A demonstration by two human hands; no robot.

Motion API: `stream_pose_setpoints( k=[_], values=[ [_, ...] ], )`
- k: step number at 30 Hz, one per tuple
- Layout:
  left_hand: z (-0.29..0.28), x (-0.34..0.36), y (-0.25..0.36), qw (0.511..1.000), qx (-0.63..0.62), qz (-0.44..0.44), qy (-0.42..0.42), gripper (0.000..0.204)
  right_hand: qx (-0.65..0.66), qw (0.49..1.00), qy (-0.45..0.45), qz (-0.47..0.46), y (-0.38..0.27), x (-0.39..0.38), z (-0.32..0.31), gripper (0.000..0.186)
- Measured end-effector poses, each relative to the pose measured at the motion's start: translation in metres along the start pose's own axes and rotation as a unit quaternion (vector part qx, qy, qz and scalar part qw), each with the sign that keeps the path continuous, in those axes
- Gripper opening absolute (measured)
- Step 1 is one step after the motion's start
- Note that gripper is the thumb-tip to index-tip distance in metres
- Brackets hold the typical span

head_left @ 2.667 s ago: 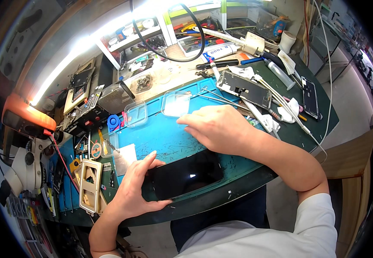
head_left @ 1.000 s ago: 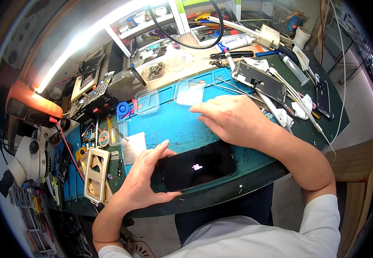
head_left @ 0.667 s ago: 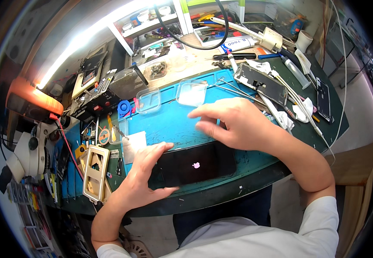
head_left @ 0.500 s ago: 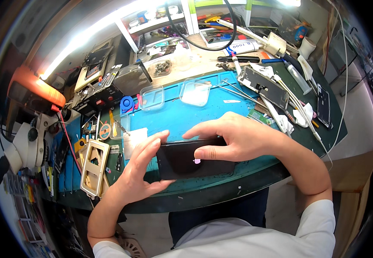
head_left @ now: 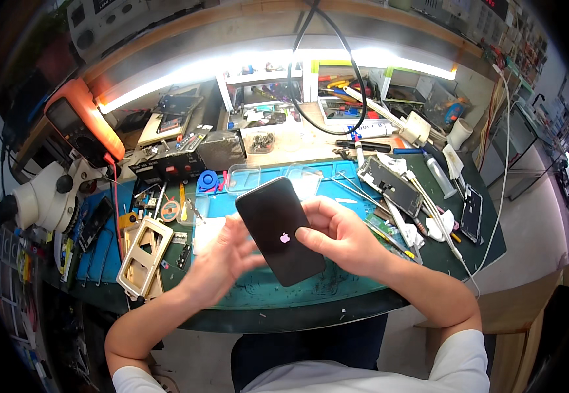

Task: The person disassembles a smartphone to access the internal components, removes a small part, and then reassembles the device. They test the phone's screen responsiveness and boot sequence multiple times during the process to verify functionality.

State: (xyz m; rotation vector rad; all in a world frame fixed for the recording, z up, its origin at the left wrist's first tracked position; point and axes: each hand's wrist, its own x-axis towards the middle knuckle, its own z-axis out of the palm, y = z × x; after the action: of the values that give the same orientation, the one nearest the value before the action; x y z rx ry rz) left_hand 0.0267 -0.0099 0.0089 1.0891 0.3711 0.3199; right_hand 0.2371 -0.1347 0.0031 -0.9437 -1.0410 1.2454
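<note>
A black smartphone point(head_left: 271, 223) is held up over the bench mat, tilted, its dark screen toward me with a small pale logo lit near the middle. My right hand point(head_left: 346, 236) grips its right edge, thumb on the screen and fingers behind. My left hand point(head_left: 222, 255) is slightly blurred at the phone's left side, fingers spread; whether a fingertip touches the edge I cannot tell. Beneath lies the blue repair mat point(head_left: 232, 208), with a white sheet point(head_left: 207, 232) partly behind my left hand.
Clear plastic trays point(head_left: 243, 178) stand behind the phone. At right lie an opened phone point(head_left: 391, 185), tweezers, cables and a syringe point(head_left: 439, 175). A gold metal frame point(head_left: 145, 255), a microscope point(head_left: 38, 203) and an orange multimeter point(head_left: 82, 121) are on the left. A black cable point(head_left: 291, 85) hangs overhead.
The phone has been lifted and turned from lying sideways to nearly upright in my right hand. My left hand has drawn back from its edges. The view has tilted up.
</note>
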Motion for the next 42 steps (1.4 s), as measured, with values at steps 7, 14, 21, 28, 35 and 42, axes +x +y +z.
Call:
stream_pose_setpoints(
  k=[7, 14, 21, 28, 35, 42],
  values=[
    [0.021, 0.006, -0.027, 0.985, -0.141, -0.077, -0.068, 0.072, 0.013, 0.999, 0.024, 0.019, 0.003, -0.005, 0.003, 0.032],
    [0.018, 0.0, -0.016, 0.971, -0.172, -0.134, -0.099, 0.077, -0.085, 0.989, 0.086, 0.087, -0.005, -0.005, 0.016, 0.035],
    [-0.001, -0.004, -0.019, 0.964, -0.22, -0.091, -0.121, 0.079, -0.151, 0.982, 0.089, 0.07, -0.012, 0.009, 0.025, 0.035],
    [0.004, -0.009, -0.022, 0.968, -0.214, -0.106, -0.074, 0.095, -0.138, 0.989, 0.048, 0.025, -0.007, 0.002, 0.02, 0.035],
    [0.0, -0.009, -0.027, 0.979, -0.156, -0.105, -0.073, 0.1, -0.304, 0.95, 0.063, -0.037, -0.005, -0.006, 0.017, 0.035],
    [0.0, -0.009, -0.028, 0.975, -0.173, -0.121, -0.071, 0.096, -0.387, 0.915, 0.079, -0.084, 0.0, -0.006, 0.012, 0.037]
  ],
)
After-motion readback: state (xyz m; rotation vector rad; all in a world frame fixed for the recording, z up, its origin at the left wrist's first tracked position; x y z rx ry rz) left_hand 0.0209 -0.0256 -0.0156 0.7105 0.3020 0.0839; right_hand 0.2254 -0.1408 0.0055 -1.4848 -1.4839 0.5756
